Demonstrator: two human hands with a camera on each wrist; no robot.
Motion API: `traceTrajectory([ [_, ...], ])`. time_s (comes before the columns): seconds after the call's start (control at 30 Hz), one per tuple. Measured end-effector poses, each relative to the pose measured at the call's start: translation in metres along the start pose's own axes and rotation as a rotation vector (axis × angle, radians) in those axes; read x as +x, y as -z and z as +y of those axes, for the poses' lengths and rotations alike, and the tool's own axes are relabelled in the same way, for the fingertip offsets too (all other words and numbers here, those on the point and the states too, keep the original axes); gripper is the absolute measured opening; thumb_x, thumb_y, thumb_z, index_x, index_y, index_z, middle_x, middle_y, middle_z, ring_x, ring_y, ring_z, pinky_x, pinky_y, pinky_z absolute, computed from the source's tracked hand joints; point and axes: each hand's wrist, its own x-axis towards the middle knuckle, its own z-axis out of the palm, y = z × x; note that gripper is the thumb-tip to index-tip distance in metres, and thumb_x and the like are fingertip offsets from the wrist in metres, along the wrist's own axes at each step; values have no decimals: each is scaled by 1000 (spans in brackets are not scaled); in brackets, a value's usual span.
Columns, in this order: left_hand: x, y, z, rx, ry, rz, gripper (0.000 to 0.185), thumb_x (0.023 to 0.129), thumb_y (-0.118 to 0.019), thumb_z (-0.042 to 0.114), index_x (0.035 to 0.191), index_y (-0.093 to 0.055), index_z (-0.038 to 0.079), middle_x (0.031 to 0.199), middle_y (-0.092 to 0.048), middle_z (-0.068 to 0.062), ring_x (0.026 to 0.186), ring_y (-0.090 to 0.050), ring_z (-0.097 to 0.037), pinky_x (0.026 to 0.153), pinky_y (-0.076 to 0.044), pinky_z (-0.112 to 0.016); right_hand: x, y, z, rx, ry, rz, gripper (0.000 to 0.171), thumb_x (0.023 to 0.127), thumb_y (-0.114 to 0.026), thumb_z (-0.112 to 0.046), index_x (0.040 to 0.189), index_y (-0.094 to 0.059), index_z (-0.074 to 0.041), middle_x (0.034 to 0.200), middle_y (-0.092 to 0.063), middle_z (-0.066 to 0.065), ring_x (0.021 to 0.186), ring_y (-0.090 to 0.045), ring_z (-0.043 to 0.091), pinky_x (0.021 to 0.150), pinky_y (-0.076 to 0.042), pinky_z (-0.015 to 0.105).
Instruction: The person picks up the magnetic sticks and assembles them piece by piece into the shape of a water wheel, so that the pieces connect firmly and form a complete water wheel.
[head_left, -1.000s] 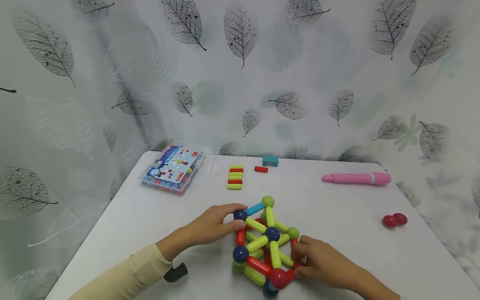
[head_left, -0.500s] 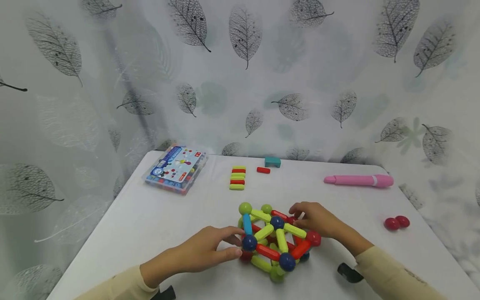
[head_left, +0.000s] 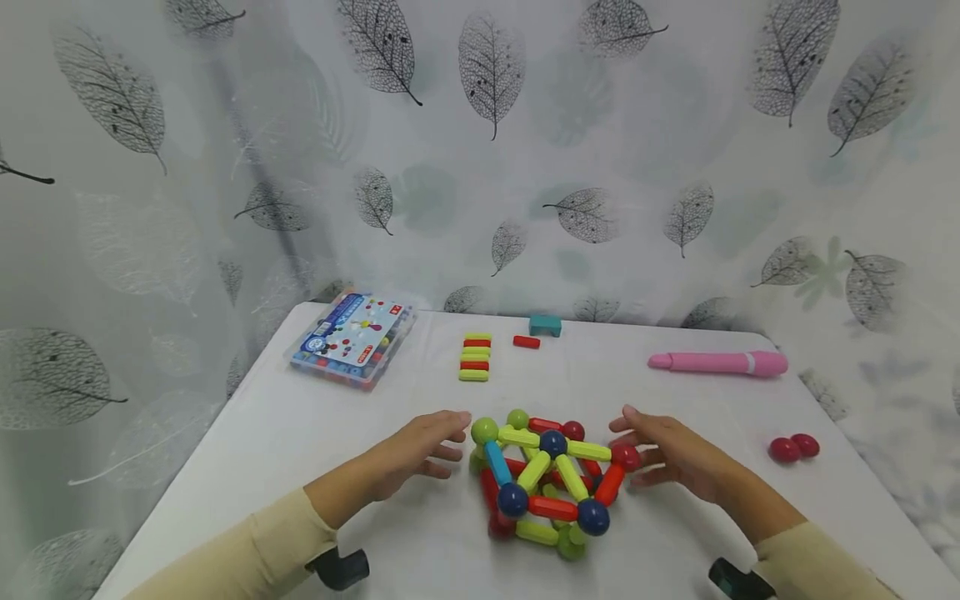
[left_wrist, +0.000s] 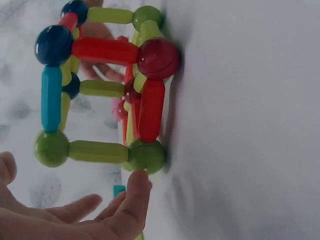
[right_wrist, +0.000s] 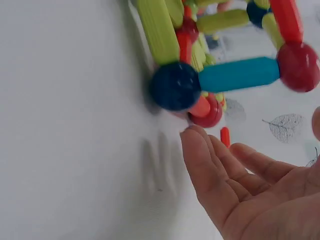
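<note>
A ball-and-rod model point(head_left: 553, 443) stands on the white table, a two-tier frame of green, red and dark blue balls joined by yellow-green, red and blue rods. Left of it is my left hand point(head_left: 408, 458), fingers spread and relaxed. In the left wrist view a fingertip is right at a low green ball point(left_wrist: 147, 156). To the model's right my right hand point(head_left: 678, 458) has its fingers extended beside a red ball point(head_left: 626, 457). In the right wrist view the fingertips lie just below a red ball point(right_wrist: 207, 114), and a teal rod point(right_wrist: 240, 75) joins two balls. Neither hand grips anything.
A clear case of parts point(head_left: 351, 340) lies at the back left. Behind the model are a row of yellow and red rods point(head_left: 475, 357), a loose red rod point(head_left: 527, 342) and a teal block point(head_left: 545, 325). A pink pen-shaped item point(head_left: 716, 362) and two red balls point(head_left: 784, 450) lie right.
The model has turned on the table, its blue rod now on the near left. The right hand has let go and drawn back to the right; the left hand has moved off its near-left corner.
</note>
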Motion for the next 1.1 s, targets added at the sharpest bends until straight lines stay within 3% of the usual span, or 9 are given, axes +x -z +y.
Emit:
traceTrajectory([
  [0.1,7,-1,1,-50,72,-21,86,94,-51,70,154,-41,9,141,-56,-15,114,-65,-29,94,-58,-46,-15,-3,7,100,-50,-93,83,102,-35,-66,152,-42,-1,131,-62,15,101,-69,30,85,-60,44],
  [0.2,10,-2,1,-39,99,-28,87,92,-50,74,154,-42,12,140,-57,-15,105,-68,-27,90,-59,-45,-23,-8,12,140,-61,-149,85,102,-32,-68,155,-37,-1,133,-60,17,99,-71,33,83,-60,44],
  [0.5,15,-10,-7,-58,120,-84,91,91,-49,77,155,-39,13,144,-53,-18,98,-69,-29,84,-60,-43,-21,-19,20,261,-84,-192,90,101,-33,-69,159,-19,-1,150,-44,28,102,-72,37,82,-61,45],
  [0.8,19,-10,-10,-118,80,-128,91,91,-48,77,156,-37,14,150,-46,-18,101,-68,-31,89,-59,-45,-21,-23,18,342,-71,-199,89,102,-36,-66,160,-11,-3,146,-50,22,107,-71,37,86,-61,46],
  [1.0,20,-5,-8,-128,28,-183,80,97,-46,68,156,-38,16,151,-44,-15,105,-67,-32,90,-58,-47,-24,-23,14,304,-69,-168,87,101,-37,-66,159,-18,-3,146,-49,22,105,-70,35,86,-60,47],
  [1.1,19,-3,-7,-114,-22,-202,75,98,-47,62,158,-35,18,154,-42,-13,110,-66,-30,94,-57,-48,-25,-21,10,248,-23,-162,84,102,-36,-64,160,-25,-4,147,-49,19,106,-70,32,88,-60,46],
])
